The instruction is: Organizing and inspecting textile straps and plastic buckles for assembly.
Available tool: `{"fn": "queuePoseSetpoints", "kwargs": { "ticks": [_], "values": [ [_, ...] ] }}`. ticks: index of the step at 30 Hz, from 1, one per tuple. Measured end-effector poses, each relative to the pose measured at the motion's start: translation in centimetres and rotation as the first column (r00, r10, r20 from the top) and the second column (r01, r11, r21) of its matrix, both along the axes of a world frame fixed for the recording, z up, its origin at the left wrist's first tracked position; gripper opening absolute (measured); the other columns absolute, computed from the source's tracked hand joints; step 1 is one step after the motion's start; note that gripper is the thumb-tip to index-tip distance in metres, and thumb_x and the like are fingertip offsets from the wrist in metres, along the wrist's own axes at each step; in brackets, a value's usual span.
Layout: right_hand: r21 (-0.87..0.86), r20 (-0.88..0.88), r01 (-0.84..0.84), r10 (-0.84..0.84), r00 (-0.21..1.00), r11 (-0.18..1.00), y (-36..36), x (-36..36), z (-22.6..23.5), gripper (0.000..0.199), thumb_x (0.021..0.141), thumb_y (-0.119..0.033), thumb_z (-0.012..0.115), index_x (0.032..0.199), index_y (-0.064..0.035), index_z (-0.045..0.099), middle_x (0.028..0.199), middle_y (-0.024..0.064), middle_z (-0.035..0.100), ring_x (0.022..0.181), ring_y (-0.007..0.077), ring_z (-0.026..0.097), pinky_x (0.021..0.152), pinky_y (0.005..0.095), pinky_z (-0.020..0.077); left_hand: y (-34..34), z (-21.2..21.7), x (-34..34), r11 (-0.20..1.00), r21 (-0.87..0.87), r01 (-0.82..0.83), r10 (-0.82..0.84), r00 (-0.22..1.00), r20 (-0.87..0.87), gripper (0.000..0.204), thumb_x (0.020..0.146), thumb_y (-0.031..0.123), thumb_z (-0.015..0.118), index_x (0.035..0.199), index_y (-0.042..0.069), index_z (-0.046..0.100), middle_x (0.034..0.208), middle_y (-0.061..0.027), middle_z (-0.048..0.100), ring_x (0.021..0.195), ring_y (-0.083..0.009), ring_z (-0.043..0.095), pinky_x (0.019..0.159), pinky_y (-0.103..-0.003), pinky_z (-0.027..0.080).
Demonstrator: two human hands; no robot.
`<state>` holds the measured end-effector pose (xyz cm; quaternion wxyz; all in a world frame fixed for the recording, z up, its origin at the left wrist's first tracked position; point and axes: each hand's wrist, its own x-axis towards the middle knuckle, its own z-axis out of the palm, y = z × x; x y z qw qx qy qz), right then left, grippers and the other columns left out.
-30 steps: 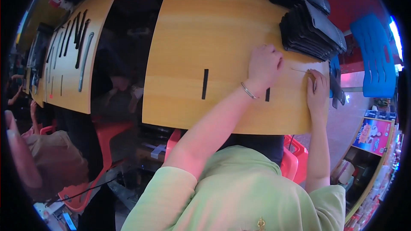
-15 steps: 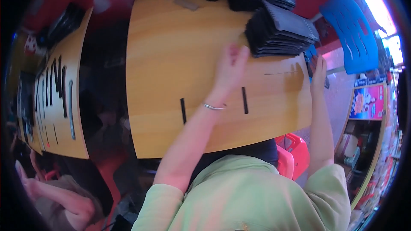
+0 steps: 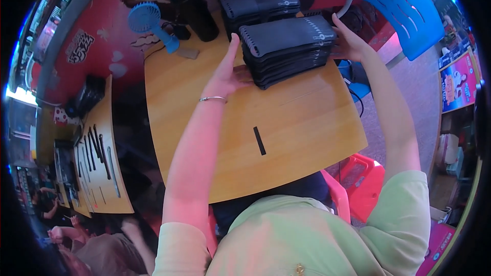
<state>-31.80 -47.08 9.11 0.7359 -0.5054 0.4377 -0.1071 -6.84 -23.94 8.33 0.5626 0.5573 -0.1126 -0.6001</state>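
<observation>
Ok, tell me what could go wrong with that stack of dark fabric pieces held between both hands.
1. The stack of dark fabric pieces is tall and pressed only at its ends by the left hand and right hand; middle layers might slide out.
2. A second stack, a black cylinder and a blue fan stand close behind; a push could knock them.

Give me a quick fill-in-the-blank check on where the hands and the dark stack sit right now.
1. Both hands touch the stack of dark folded pieces, the left hand at one end and the right hand at the ____ end.
2. The stack rests on a ____ table.
3. The bracelet is on the ____ wrist.

Missing: other; wooden; left
</observation>
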Motion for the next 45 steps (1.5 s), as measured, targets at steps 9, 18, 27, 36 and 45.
{"fn": "queuePoseSetpoints", "kwargs": {
  "ticks": [9, 18, 27, 36, 45],
  "values": [
    [-0.043, -0.062, -0.187, 0.184, 0.981, 0.981, -1.8, 0.1, -1.5, 0.095, 0.063, -0.079, 0.061, 0.125, -0.0068, 0.050, 0.119, 0.0136, 0.055, 0.108, 0.0267, 0.053, 0.096, 0.0450, 0.0391, -1.6, 0.8, -1.1, 0.996, 0.066, -0.054, 0.054, 0.998, -0.012, 0.115, 0.059, 0.067, 0.075, 0.145, 0.011, 0.023, 0.134, -0.0258, 0.034, 0.121, -0.0424, 0.039, 0.100, -0.064, 0.028],
    [-0.026, -0.150, -0.212, 0.206, 0.967, 0.977, -1.3, 0.3, -1.5, 0.084, 0.066, -0.078, 0.058, 0.116, -0.0108, 0.059, 0.114, 0.0089, 0.060, 0.103, 0.0203, 0.054, 0.093, 0.0381, 0.0401, -1.7, 1.4, -1.3, 0.997, 0.073, -0.034, 0.038, 0.998, -0.053, 0.112, 0.063, 0.061, 0.075, 0.139, 0.000, 0.020, 0.126, -0.0213, 0.045, 0.115, -0.0364, 0.047, 0.099, -0.065, 0.026],
    [0.079, -0.026, -0.239, 0.242, 0.970, 0.968, 0.4, 0.2, -0.8, 0.087, 0.061, -0.077, 0.065, 0.108, -0.0042, 0.061, 0.107, 0.0165, 0.060, 0.107, 0.0283, 0.053, 0.097, 0.0469, 0.0372, -1.3, 0.0, -2.0, 0.980, 0.085, -0.181, 0.176, 0.983, 0.058, 0.079, 0.064, 0.057, 0.074, 0.120, 0.007, 0.050, 0.113, -0.0175, 0.051, 0.107, -0.0315, 0.050, 0.098, -0.055, 0.035],
    [-0.006, -0.109, -0.297, 0.294, 0.949, 0.955, 0.6, 1.6, 0.8, 0.098, 0.059, -0.081, 0.062, 0.116, -0.0016, 0.057, 0.112, 0.0195, 0.058, 0.111, 0.0330, 0.053, 0.098, 0.0492, 0.0365, -0.8, -0.2, -0.8, 0.984, 0.117, -0.134, 0.154, 0.970, -0.186, 0.098, 0.062, 0.054, 0.077, 0.134, 0.003, 0.035, 0.133, -0.0156, 0.038, 0.122, -0.0313, 0.038, 0.098, -0.046, 0.033],
    [-0.042, -0.123, -0.326, 0.319, 0.940, 0.944, 2.9, 2.9, 5.5, 0.108, 0.058, -0.076, 0.068, 0.133, -0.0034, 0.041, 0.128, 0.0197, 0.049, 0.115, 0.0322, 0.052, 0.096, 0.0429, 0.0402, 1.9, 1.5, 0.0, 0.999, -0.040, -0.005, -0.005, 0.973, -0.230, 0.087, 0.066, 0.061, 0.068, 0.133, 0.011, 0.042, 0.134, -0.0103, 0.042, 0.122, -0.0300, 0.037, 0.100, -0.046, 0.030]
  ]
}}
